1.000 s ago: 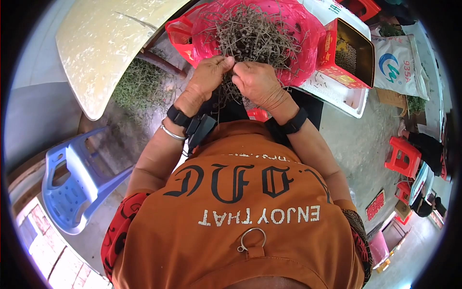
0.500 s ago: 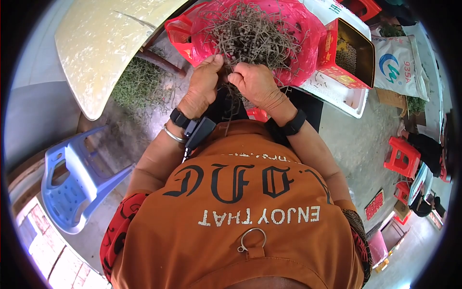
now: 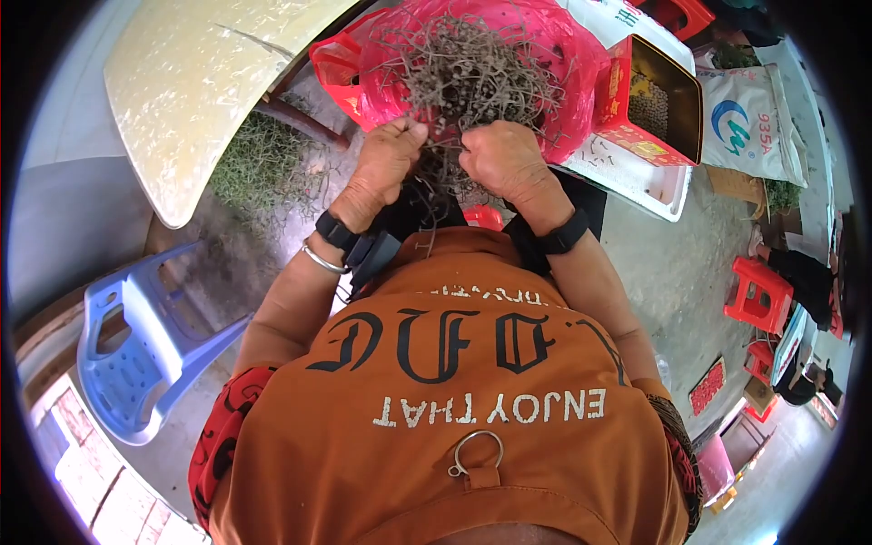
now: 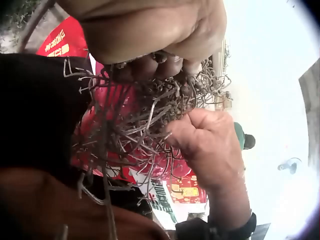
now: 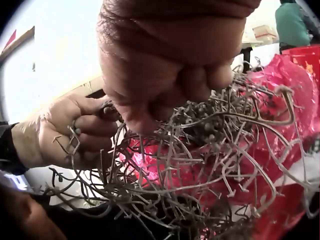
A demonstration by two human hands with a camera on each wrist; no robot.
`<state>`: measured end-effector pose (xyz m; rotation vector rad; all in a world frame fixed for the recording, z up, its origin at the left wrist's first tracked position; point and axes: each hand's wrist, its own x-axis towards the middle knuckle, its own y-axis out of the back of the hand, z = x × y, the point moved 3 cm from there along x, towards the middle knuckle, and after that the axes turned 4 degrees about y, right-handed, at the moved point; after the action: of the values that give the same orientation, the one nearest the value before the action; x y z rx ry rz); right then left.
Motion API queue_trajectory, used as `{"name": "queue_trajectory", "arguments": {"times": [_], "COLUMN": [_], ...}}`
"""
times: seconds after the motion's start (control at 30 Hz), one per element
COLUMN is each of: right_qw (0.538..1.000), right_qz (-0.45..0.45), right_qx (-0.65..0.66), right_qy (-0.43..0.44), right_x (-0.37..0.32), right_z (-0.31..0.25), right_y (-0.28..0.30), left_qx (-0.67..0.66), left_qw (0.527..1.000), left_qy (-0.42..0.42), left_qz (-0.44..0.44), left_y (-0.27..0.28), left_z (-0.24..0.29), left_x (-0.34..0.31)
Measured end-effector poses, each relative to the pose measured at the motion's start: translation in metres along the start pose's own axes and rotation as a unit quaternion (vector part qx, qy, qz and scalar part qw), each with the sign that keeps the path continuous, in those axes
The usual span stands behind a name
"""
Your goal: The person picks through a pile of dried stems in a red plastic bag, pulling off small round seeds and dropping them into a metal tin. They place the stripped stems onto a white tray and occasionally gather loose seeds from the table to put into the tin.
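Observation:
A tangle of dry grey-brown stems (image 3: 472, 73) with small round pods fills a pink plastic bag (image 3: 581, 73) in the head view. At its near edge the left hand (image 3: 386, 168) curls its fingers round some stems; the right wrist view shows this hand (image 5: 75, 130) pinching a small brown piece between thumb and finger. Just right of it, apart by a small gap, the right hand (image 3: 510, 163) has its fingers curled in, pinching stems; the left wrist view shows its fingertips (image 4: 175, 134) on them. Loose stems (image 4: 150, 120) hang between and below both hands.
A red box (image 3: 613, 100) holding small round grains stands on a white foam tray (image 3: 668, 186) at right. A pale table (image 3: 182, 109) and a blue plastic chair (image 3: 136, 354) are at left, green plants (image 3: 254, 163) on the floor. Red stools (image 3: 758, 295) stand far right.
The hands first drew apart a little, with the left hand's thumb raised; now that thumb is bent in again and the right hand has shifted slightly right, leaving a wider gap.

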<state>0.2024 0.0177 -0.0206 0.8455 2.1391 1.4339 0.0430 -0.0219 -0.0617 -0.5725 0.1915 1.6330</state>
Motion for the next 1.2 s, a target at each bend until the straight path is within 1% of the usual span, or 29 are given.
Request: {"name": "queue_trajectory", "arguments": {"times": [0.1, 0.13, 0.23, 0.27, 0.3, 0.33, 0.37, 0.4, 0.43, 0.5, 0.53, 0.63, 0.67, 0.77, 0.8, 0.83, 0.87, 0.9, 0.93, 0.97, 1.0, 1.03, 1.07, 1.17, 1.2], "right_qw": [0.998, 0.998, 0.990, 0.990, 0.964, 0.913, 0.837, 0.837, 0.793, 0.689, 0.691, 0.659, 0.658, 0.723, 0.722, 0.786, 0.841, 0.884, 0.884, 0.929, 0.963, 0.985, 0.985, 0.974, 0.974], "right_qz": [0.037, 0.038, 0.123, 0.124, 0.153, 0.179, 0.199, 0.202, 0.193, 0.166, 0.168, 0.070, 0.070, 0.031, 0.031, 0.057, 0.081, 0.102, 0.098, 0.082, 0.066, 0.049, 0.047, 0.069, 0.069], "right_qx": [-0.017, -0.019, 0.064, 0.064, 0.207, 0.346, 0.474, 0.473, 0.550, 0.688, 0.687, 0.732, 0.733, 0.641, 0.642, 0.587, 0.523, 0.454, 0.455, 0.360, 0.260, 0.157, 0.158, 0.210, 0.210], "right_qy": [-0.051, -0.051, 0.002, 0.004, -0.059, -0.123, -0.186, -0.185, -0.178, -0.154, -0.150, -0.155, -0.157, -0.257, -0.258, -0.187, -0.114, -0.040, -0.042, -0.012, 0.018, 0.048, 0.048, 0.045, 0.044], "right_x": [0.002, 0.003, 0.002, 0.001, 0.000, -0.008, -0.012, -0.010, -0.011, -0.009, -0.006, -0.001, 0.000, 0.007, 0.011, 0.018, 0.024, 0.026, 0.026, 0.027, 0.028, 0.028, 0.028, 0.029, 0.028], "right_z": [0.003, 0.006, 0.011, 0.016, 0.022, 0.028, 0.032, 0.034, 0.034, 0.030, 0.028, 0.003, 0.000, 0.001, 0.002, 0.004, 0.002, 0.000, 0.004, 0.003, 0.001, -0.001, -0.002, -0.007, -0.007], "right_y": [0.001, -0.001, -0.008, -0.009, -0.002, 0.006, 0.012, 0.022, 0.029, 0.038, 0.038, 0.018, 0.015, 0.004, -0.002, -0.007, -0.008, -0.009, -0.012, -0.007, -0.002, 0.000, 0.001, 0.002, 0.005], "left_qx": [-0.066, -0.066, -0.102, -0.102, -0.076, -0.048, -0.021, -0.020, -0.028, -0.047, -0.048, -0.109, -0.109, -0.092, -0.091, -0.045, 0.000, 0.043, 0.041, 0.059, 0.078, 0.096, 0.094, 0.120, 0.119], "left_qw": [0.997, 0.997, 0.993, 0.993, 0.997, 0.998, 0.996, 0.997, 0.998, 0.999, 0.999, 0.994, 0.994, 0.993, 0.993, 0.995, 0.995, 0.993, 0.993, 0.989, 0.984, 0.977, 0.977, 0.985, 0.985], "left_qy": [0.026, 0.023, 0.044, 0.043, 0.031, 0.020, 0.011, 0.009, 0.002, -0.017, -0.021, -0.014, -0.011, -0.030, -0.029, -0.032, -0.034, -0.035, -0.032, -0.016, 0.001, 0.017, 0.019, -0.015, -0.015], "left_qz": [-0.035, -0.036, -0.031, -0.030, 0.009, 0.046, 0.083, 0.080, 0.057, 0.016, 0.014, -0.008, -0.008, -0.070, -0.070, -0.083, -0.096, -0.108, -0.106, -0.134, -0.161, -0.189, -0.189, -0.121, -0.122], "left_y": [-0.006, -0.007, -0.001, 0.006, 0.019, 0.026, 0.033, 0.034, 0.034, 0.029, 0.026, 0.008, 0.007, 0.008, 0.007, 0.004, 0.000, -0.002, 0.001, 0.003, 0.005, 0.006, 0.003, -0.016, -0.020], "left_z": [-0.002, 0.000, -0.001, 0.000, 0.000, -0.003, -0.004, -0.005, -0.008, -0.004, 0.000, -0.003, -0.003, 0.000, 0.005, 0.010, 0.015, 0.018, 0.018, 0.022, 0.026, 0.027, 0.027, 0.036, 0.033], "left_x": [-0.008, -0.007, -0.008, -0.006, -0.001, 0.002, 0.004, 0.010, 0.012, 0.008, 0.009, 0.002, 0.002, 0.003, 0.003, 0.002, 0.001, 0.000, 0.003, 0.007, 0.010, 0.011, 0.011, 0.013, 0.016]}}
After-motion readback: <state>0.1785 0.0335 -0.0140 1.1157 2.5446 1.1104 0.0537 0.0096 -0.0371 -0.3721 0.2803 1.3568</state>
